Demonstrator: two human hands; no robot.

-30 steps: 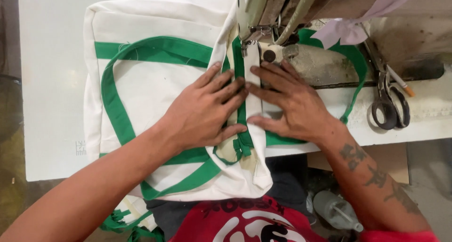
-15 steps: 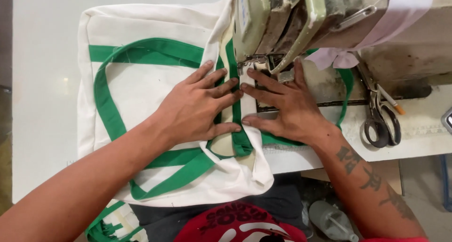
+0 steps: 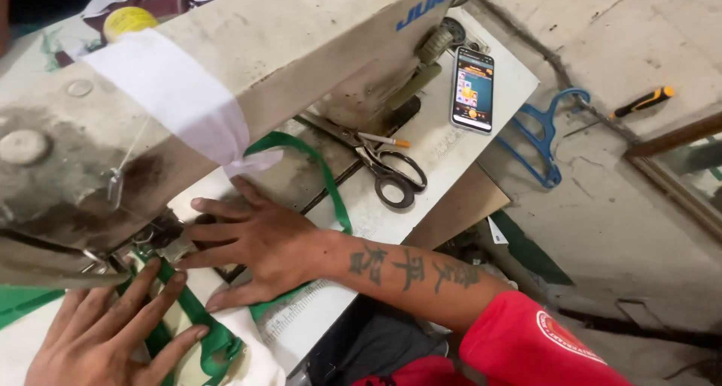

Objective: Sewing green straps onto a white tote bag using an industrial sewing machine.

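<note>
A worn beige sewing machine (image 3: 226, 70) fills the upper left. Under its head lies white fabric (image 3: 248, 348) with green strap (image 3: 203, 333) sewn on it. My left hand (image 3: 105, 333) lies flat on the fabric and strap at the bottom left, fingers spread. My right hand (image 3: 259, 243) presses flat on the fabric just right of the needle area (image 3: 143, 243), fingers pointing left toward it. Neither hand grips anything. A loop of green strap (image 3: 327, 183) curves across the table behind my right wrist.
Black-handled scissors (image 3: 383, 164) and a pencil (image 3: 383, 139) lie on the white table (image 3: 436, 145) beside the machine base. A phone (image 3: 472, 90) with a lit screen rests further back. On the concrete floor lie a blue hanger (image 3: 545, 138) and a screwdriver (image 3: 639, 102).
The camera has swung right and tilted, so the machine arm, phone and floor now show. Both hands stay flat on the fabric by the needle.
</note>
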